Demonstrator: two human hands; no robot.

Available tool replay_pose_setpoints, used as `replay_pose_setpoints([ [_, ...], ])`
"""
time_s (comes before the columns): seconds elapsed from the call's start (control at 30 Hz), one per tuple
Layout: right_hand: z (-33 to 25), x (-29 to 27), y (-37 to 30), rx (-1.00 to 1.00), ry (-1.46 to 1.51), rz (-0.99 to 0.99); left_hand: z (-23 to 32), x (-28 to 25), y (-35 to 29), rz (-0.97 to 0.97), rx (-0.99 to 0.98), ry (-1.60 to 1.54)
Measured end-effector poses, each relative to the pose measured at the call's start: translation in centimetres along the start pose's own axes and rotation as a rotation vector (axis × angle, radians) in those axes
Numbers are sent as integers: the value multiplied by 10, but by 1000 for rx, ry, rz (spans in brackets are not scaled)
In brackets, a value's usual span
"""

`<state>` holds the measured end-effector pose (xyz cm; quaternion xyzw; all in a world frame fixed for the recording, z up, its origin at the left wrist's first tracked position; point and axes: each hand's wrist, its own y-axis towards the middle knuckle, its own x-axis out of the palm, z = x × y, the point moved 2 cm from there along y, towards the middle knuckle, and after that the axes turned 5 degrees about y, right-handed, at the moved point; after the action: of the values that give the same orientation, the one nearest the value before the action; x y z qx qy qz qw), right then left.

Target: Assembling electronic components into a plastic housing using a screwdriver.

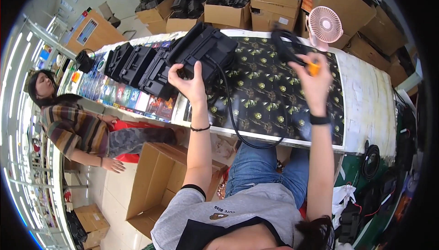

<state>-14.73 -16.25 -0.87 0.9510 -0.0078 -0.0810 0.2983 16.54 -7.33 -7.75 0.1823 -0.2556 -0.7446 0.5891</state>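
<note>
A bulky black plastic device (215,45) with a cable is tilted up at the far middle of the table. My left hand (188,85) is at its lower left edge, fingers curled against it and thumb raised apart. From the device a black cable (230,108) loops down over the table's near edge and back up to the right. My right hand (314,78) is closed on a small orange object (313,68), whose kind I cannot make out. Just beyond that hand, a bundle of black cable (286,44) is blurred by motion.
Several similar black devices (132,65) stand in a row at left. A pink fan (324,23) stands at the far right. Cardboard boxes (226,16) of black devices lie beyond the table (366,99). Another person (77,122) sits at left, near an open carton (157,177).
</note>
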Motion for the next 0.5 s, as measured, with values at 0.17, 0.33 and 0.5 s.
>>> replay_pose_setpoints([
  [0.17, 54, 65, -6, 219, 218, -328, 6, -10, -12, -53, -31, 129],
  [0.33, 75, 31, -13, 253, 47, -263, 21, -26, -25, -54, -46, 63],
  [0.5, 99, -13, -25, 193, -242, -432, 96, 1, -66, -340, 261, -111],
])
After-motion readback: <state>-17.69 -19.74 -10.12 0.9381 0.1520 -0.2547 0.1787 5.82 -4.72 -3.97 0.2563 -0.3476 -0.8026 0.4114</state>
